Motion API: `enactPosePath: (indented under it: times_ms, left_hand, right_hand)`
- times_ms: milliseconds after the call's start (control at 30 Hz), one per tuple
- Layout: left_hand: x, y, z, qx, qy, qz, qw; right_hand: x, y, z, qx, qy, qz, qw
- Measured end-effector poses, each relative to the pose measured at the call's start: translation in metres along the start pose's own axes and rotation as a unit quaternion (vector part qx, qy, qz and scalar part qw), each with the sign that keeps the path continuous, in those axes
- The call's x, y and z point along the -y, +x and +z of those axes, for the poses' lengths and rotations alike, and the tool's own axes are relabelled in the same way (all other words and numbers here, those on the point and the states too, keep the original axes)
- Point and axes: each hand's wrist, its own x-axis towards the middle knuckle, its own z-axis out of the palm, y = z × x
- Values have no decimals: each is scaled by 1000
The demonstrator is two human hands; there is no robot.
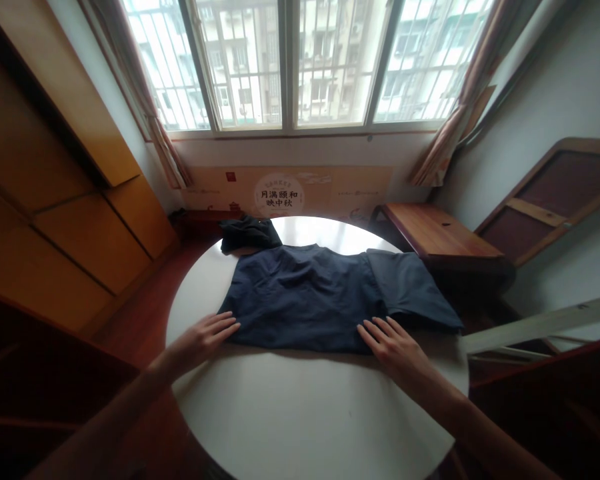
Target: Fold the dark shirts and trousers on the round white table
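Note:
A dark navy cloth garment (305,300) lies spread across the round white table (300,407). At its right, a flap like a sleeve (410,283) stretches toward the table's right edge. My left hand (213,333) rests on the garment's near left corner, fingers stretched out flat. Over its near edge, right of the middle, lies my right hand (393,340) with fingers spread on the cloth. Neither hand shows a grip on the fabric. A bunched black cloth (250,233) sits at the table's far left, close to the garment's far edge.
Behind the table to the right stands a wooden side table (440,230). Yellow-brown cabinets (80,227) line the left side. A barred window (290,67) with curtains is ahead, above a printed banner (325,190). A pale rail (540,323) runs beside the table's right edge.

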Motion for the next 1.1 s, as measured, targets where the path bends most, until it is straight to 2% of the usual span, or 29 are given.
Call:
enactPosePath:
  times_ms: [133, 267, 400, 467, 533, 600, 633, 700, 733, 767, 833, 933, 1100]
  left_hand:
    - [11, -4, 3, -50, 33, 11, 998]
    - [0, -42, -12, -68, 53, 27, 996]
    - [-26, -93, -37, -24, 37, 20, 999]
    - [-35, -103, -50, 1, 1, 0, 1000]
    - [-33, -93, -58, 10, -62, -34, 997]
    - [-17, -66, -57, -12, -123, -98, 988]
    - [-4, -47, -52, -35, -143, -142, 979]
    - [30, -7, -36, -79, -148, -252, 953]
    - [49, 12, -26, -92, -142, -305, 937]
    - [66, 28, -15, -83, -133, -354, 922]
    - [96, 51, 7, -50, -124, -433, 892]
    - [120, 62, 28, -14, -139, -453, 880]
    - [124, 61, 40, -39, -170, -435, 883]
  right_hand:
    - [1, 6, -12, -29, -14, 1, 999]
    - [27, -18, -15, -45, 5, -46, 998]
    - [71, -61, -26, -56, 61, -61, 995]
    - [81, -70, -41, -40, 116, -53, 991]
    - [73, -60, -56, -6, 195, -45, 980]
    - [51, -29, -63, 11, 276, -18, 961]
    - [37, -8, -62, 7, 304, 21, 952]
    - [7, 40, -51, -8, 292, 101, 951]
    - [-6, 63, -43, 13, 264, 143, 954]
    - [-18, 84, -34, 47, 223, 190, 955]
    - [-36, 114, -17, 136, 168, 233, 948]
    - [-52, 133, -1, 211, 156, 237, 935]
    - [-68, 130, 7, 240, 175, 232, 926]
